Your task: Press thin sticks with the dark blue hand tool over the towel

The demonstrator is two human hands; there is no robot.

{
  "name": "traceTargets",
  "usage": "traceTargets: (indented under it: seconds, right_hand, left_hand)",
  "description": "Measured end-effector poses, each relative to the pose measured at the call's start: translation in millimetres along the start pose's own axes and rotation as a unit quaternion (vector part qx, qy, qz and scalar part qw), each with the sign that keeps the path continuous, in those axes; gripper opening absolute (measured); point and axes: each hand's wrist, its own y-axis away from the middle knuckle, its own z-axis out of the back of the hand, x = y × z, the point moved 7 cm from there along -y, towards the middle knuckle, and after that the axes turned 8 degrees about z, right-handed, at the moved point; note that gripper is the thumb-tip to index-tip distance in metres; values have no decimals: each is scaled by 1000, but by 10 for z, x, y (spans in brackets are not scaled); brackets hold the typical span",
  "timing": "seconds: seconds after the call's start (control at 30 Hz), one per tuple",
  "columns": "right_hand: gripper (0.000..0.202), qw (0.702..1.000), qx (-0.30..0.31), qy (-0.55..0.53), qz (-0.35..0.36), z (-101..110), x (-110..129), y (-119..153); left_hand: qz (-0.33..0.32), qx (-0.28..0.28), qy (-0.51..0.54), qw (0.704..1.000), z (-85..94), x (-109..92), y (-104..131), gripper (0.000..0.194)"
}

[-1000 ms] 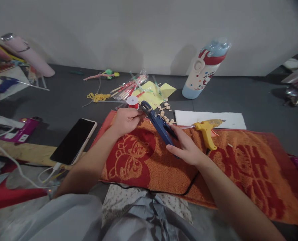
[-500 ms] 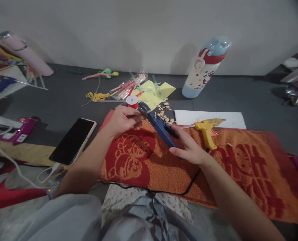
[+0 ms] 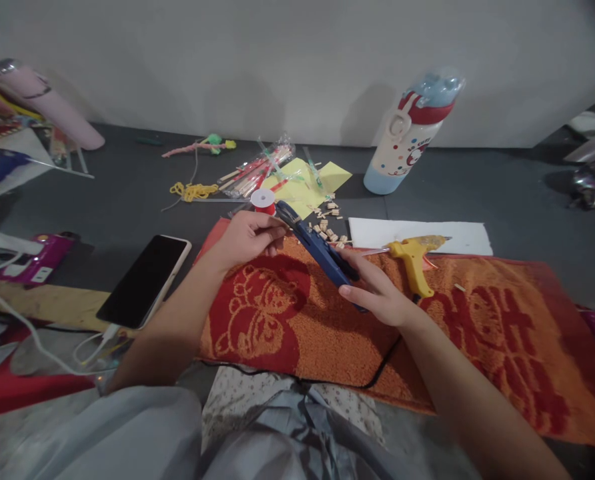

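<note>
My right hand (image 3: 375,290) is wrapped round the handles of a blue hand cutter (image 3: 320,255), held slanting above the towel. Its dark jaws point up and left, toward my left hand (image 3: 255,237). That hand's thumb and fingers are pinched together beside the jaws; whatever they hold is too small or hidden to make out. Just beyond the cutter lie several short pale wooden pieces (image 3: 325,230). A white spool of red thread (image 3: 263,200) stands right behind my left hand. Below both hands spreads an orange and red towel (image 3: 322,333).
A yellow glue gun (image 3: 413,257) rests on the towel's back edge and a white strip (image 3: 452,233). Behind are bagged sticks (image 3: 257,170), yellow paper (image 3: 297,190) and a tilted-looking bottle (image 3: 407,140). On the left lie a phone (image 3: 145,280) with its cable and a purple power strip (image 3: 40,259).
The cutter's handles look drawn closer together in my right hand, and its jaws seem more closed. My left hand has barely moved.
</note>
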Motion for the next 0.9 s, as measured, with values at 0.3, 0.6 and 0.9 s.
traceTargets:
  seconds: [0.3,0.6,0.9]
  right_hand:
    - [60,999,-12,26,-19,-6,-30,-20]
    - [57,998,-34,38,-25,-39,-21,-43]
    - [63,999,-7,38,-8,-25,7,-12]
  left_hand:
    - [-8,-26,-49,998,14,0,-31,19]
    - [-27,-50,-127,990,29,67,-63,23]
    - [39,56,31,997,20,87,-33,33]
